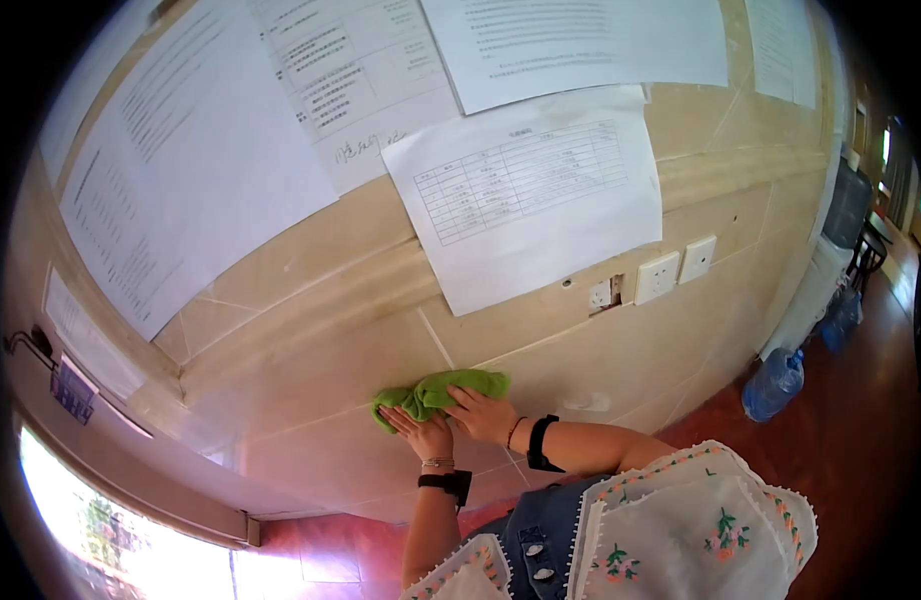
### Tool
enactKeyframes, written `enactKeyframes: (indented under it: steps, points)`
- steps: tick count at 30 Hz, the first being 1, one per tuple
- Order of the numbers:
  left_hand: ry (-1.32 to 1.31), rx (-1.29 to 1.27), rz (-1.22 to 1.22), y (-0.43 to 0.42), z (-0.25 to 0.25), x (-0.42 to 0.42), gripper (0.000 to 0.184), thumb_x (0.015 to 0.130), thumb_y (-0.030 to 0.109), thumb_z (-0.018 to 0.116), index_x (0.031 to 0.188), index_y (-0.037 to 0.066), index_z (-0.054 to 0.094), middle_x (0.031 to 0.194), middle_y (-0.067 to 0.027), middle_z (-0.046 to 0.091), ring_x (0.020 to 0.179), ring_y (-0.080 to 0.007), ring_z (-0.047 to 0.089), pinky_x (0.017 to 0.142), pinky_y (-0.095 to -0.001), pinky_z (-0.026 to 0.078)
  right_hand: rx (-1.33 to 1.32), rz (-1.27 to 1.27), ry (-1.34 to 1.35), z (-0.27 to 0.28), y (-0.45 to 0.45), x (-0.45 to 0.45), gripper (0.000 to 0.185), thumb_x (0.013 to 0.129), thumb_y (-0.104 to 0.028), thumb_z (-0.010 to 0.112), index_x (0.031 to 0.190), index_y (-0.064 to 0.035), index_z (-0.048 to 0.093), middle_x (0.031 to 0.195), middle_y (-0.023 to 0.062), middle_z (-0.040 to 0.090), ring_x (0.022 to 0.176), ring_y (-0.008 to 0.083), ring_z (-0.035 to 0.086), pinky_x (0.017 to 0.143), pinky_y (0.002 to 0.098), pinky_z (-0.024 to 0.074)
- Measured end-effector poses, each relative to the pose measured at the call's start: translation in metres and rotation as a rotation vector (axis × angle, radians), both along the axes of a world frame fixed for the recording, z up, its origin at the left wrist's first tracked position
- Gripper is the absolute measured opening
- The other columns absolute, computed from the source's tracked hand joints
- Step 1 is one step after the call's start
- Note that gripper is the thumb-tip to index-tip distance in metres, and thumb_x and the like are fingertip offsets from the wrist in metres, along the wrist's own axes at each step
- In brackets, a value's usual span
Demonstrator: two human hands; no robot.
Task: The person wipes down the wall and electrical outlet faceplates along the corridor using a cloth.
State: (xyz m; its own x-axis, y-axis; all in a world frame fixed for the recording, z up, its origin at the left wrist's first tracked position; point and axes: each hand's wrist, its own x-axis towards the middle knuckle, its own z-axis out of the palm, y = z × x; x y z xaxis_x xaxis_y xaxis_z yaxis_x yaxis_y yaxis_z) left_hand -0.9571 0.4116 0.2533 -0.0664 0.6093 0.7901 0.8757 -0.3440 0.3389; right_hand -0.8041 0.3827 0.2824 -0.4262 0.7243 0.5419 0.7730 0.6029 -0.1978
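Note:
Both of my hands press a crumpled green cloth (465,382) against the beige tiled wall (310,380), below the papers. My left hand (423,432) lies on the cloth's left part, its fingers pointing up and left. Just to the right, my right hand (480,412) rests on the lower edge of the cloth's middle, fingers pressed on it. The two hands are close together. A sheet with a printed table (535,190) hangs on the wall above the cloth.
More papers (200,170) cover the upper wall. Sockets (657,278) and a damaged one (600,295) are to the right. Water bottles (773,385) stand on the red floor (710,425) at the right. A bright opening (110,520) shows at the lower left.

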Motion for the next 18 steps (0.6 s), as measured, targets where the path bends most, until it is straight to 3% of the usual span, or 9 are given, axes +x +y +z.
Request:
enactKeyframes:
  steps: [2, 9, 11, 14, 18]
  points:
    - [0.044, -0.113, 0.034, -0.008, 0.009, 0.002, 0.072, 0.084, 0.019, 0.053, 0.137, -0.011, 0.014, 0.146, -0.0277, 0.001, 0.136, -0.0432, 0.006, 0.108, -0.0527, 0.016, 0.214, 0.015, 0.018, -0.018, 0.002, 0.0, 0.04, 0.077, -0.019, 0.06, 0.115, -0.0087, 0.055, 0.132, 0.0146, 0.042, 0.117, 0.0295, 0.044, 0.095, 0.0375, 0.0408]
    - [0.045, -0.065, 0.021, -0.01, -0.013, -0.005, 0.072, 0.081, 0.017, 0.054, 0.137, -0.007, 0.016, 0.145, -0.0293, 0.01, 0.135, -0.044, 0.013, 0.106, -0.0552, 0.019, 0.151, 0.061, -0.038, -0.026, -0.006, 0.012, 0.044, 0.077, -0.017, 0.058, 0.119, -0.0079, 0.052, 0.136, 0.0143, 0.038, 0.12, 0.0286, 0.041, 0.096, 0.0373, 0.0405]
    - [0.07, -0.114, -0.038, -0.013, -0.032, -0.014, 0.072, 0.081, 0.016, 0.054, 0.137, -0.008, 0.015, 0.145, -0.028, 0.011, 0.135, -0.0429, 0.013, 0.107, -0.0541, 0.019, -0.069, 0.054, -0.06, -0.028, -0.017, 0.016, 0.051, 0.077, -0.013, 0.056, 0.127, -0.0094, 0.047, 0.142, 0.0094, 0.032, 0.128, 0.0248, 0.034, 0.1, 0.0366, 0.0375]
    - [0.109, -0.176, 0.014, -0.023, -0.051, -0.02, 0.073, 0.081, 0.016, 0.053, 0.139, -0.005, 0.014, 0.146, -0.0268, 0.012, 0.135, -0.0428, 0.014, 0.106, -0.0538, 0.02, -0.139, 0.055, -0.139, -0.026, -0.023, 0.022, 0.053, 0.076, -0.014, 0.057, 0.128, -0.0108, 0.046, 0.143, 0.0092, 0.029, 0.13, 0.0252, 0.031, 0.1, 0.0378, 0.0372]
    - [-0.078, 0.035, -0.09, -0.023, -0.016, -0.001, 0.069, 0.082, 0.011, 0.05, 0.14, -0.001, 0.015, 0.145, -0.0262, 0.014, 0.134, -0.0425, 0.014, 0.107, -0.0533, 0.018, 0.024, 0.071, -0.105, -0.017, -0.024, 0.015, 0.055, 0.077, -0.017, 0.057, 0.13, -0.0117, 0.045, 0.145, 0.0118, 0.026, 0.132, 0.0274, 0.027, 0.102, 0.0402, 0.0345]
